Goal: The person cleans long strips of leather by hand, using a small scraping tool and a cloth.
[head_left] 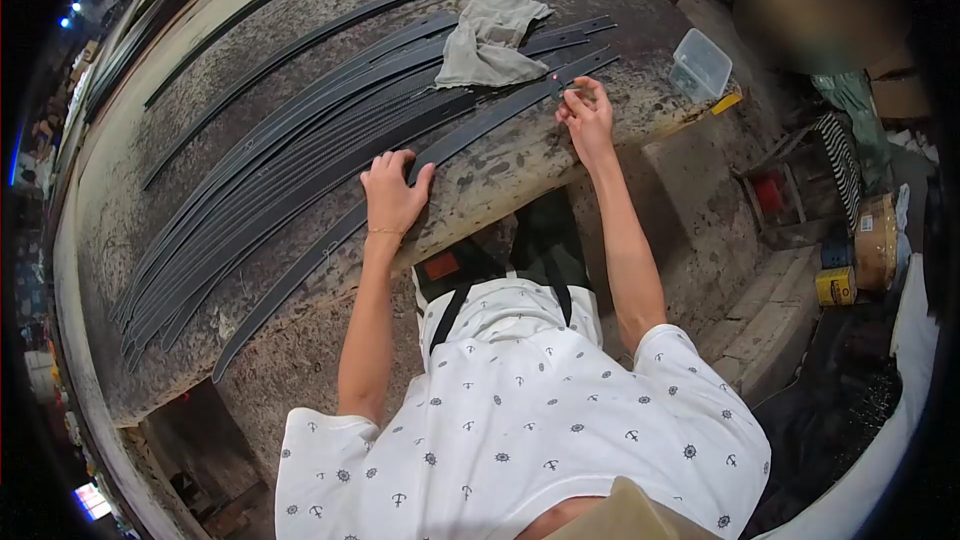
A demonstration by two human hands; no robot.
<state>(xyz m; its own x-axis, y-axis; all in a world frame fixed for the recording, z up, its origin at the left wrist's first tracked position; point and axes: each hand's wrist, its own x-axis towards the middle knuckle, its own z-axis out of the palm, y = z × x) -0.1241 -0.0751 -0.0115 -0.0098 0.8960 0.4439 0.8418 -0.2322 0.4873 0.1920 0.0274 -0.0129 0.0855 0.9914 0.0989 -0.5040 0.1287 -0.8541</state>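
Several long dark strips [290,155] lie side by side across the stained worktop [520,165]. My left hand [395,190] rests on the strips near the front edge, thumb and fingers apart, touching the nearest strip [480,125]. Close to the right end of that strip is my right hand [587,115], its thumb and fingertips drawn together; whatever they pinch is too small to name. A small red spot shows on the strip beside those fingertips. A crumpled grey cloth [490,40] lies over the strips, left of my right hand.
A clear plastic box [700,65] stands at the worktop's right end, beside a yellow object [727,103]. Further right are a stool [775,195], a yellow tin [836,286] and a cardboard roll [875,240]. Another person is partly visible at the upper right.
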